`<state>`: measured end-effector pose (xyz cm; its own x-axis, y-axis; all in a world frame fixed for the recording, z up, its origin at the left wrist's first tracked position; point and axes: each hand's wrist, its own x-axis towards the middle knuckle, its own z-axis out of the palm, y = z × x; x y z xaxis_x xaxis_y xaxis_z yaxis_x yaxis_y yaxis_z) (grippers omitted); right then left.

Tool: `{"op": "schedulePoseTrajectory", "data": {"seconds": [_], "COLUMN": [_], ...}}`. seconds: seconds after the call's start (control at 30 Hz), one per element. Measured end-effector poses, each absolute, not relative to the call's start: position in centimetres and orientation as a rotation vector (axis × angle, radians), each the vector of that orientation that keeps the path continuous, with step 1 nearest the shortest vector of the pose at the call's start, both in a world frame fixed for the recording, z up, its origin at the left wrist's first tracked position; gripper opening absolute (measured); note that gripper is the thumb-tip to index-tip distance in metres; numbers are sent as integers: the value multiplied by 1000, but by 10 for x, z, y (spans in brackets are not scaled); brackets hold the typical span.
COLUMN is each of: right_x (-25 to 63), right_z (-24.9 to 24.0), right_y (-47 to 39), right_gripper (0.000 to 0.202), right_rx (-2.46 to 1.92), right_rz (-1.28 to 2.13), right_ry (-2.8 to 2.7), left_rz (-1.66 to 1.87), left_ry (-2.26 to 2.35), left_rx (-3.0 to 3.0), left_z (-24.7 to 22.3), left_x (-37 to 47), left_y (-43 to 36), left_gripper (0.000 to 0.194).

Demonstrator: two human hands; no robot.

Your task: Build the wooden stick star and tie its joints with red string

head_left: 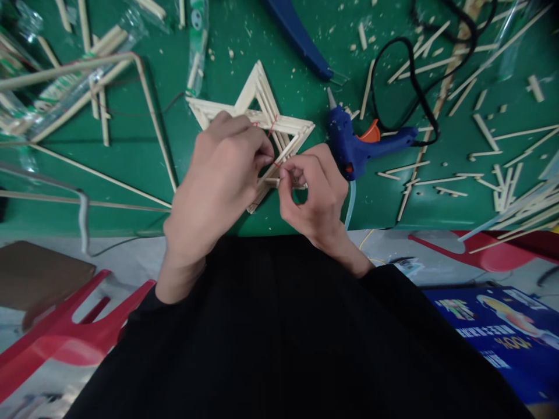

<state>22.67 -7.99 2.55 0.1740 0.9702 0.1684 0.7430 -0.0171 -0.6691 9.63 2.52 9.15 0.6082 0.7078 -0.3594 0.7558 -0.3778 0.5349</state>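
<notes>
A star made of pale wooden sticks (258, 81) lies on the green table, partly covered by my hands. Red string shows at its middle and between my fingertips. My left hand (222, 169) rests over the star's left side, thumb and forefinger pinched on the red string. From the right, my right hand (317, 183) pinches the string with thumb and forefinger close to the left fingertips, its other fingers curled. Just right of that hand lies a blue glue gun (349, 137) with an orange trigger, its nozzle pointing away from me.
A blue-handled tool (301, 38) lies beyond the star. A black cord (419, 93) loops among scattered stick pieces at right. Wrapped chopsticks (65, 87) and a large stick frame (152, 116) occupy the left. Red chairs (74, 326) stand below the table edge.
</notes>
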Motion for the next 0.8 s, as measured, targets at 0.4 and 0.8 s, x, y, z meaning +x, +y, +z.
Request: {"op": "schedulePoseTrajectory", "data": {"seconds": [0.4,0.8], "right_x": [227,226], "right_z": [29,32], "right_y": [-75,-75], "right_gripper": [18,9], "right_rx": [-1699,-1719], "right_rz": [170,249], "right_ry": [-1633,-1651], "left_rz": [-154,-84], "left_ry": [1188,1119], "left_rx": [2182,2157], "left_z": [94,87], "left_x": [97,96], "left_y": [26,25], "left_gripper": [33,30]}}
